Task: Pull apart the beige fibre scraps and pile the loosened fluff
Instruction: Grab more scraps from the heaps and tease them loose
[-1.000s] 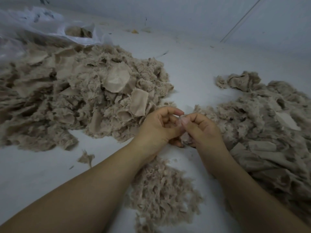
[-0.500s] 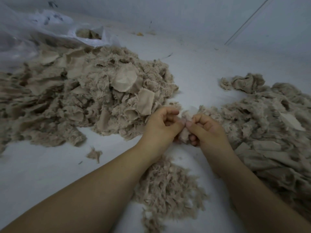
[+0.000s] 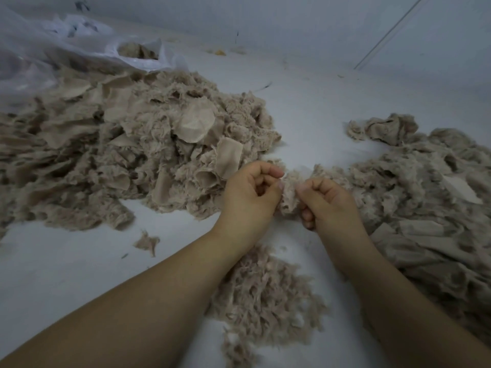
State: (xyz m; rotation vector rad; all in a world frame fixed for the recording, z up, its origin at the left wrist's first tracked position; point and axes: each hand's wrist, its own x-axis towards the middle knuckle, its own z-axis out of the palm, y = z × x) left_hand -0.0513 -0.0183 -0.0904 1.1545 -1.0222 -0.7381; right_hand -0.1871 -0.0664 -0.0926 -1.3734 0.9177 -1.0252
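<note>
1. Centrally, the left hand (image 3: 248, 197) and the right hand (image 3: 328, 201) were raised over a pale white surface (image 3: 305, 107), knuckles up and facing each other, with a small gap between them.
2. Between them hung a beige fibre scrap (image 3: 289, 191), fuzzy and ragged at its edges.
3. The left hand had its fingers curled and pinched the scrap's left edge between thumb and fingertips.
4. The right hand was likewise curled, gripping the scrap's right edge with thumb and forefinger, its lower fingers tucked underneath.
5. Below the hands and between the two forearms lay a low pile of loosened fluff (image 3: 268, 296), wispy and spread flat on the surface, partly covered by the left forearm.
6. To the left rose a big heap of scraps (image 3: 119, 155), mixing fuzzy pieces with smoother flat patches of cloth; its near edge lay just beside the left hand.
7. To the right sprawled a second heap (image 3: 425, 197), reaching right up behind the right hand and running off the frame's edge.
8. A stray tuft (image 3: 147, 243) lay alone on the surface, apart from the left heap and the forearm.
9. At the far left, behind the big heap, sat a crumpled translucent plastic bag (image 3: 79, 49) with some beige material showing in its opening.
</note>
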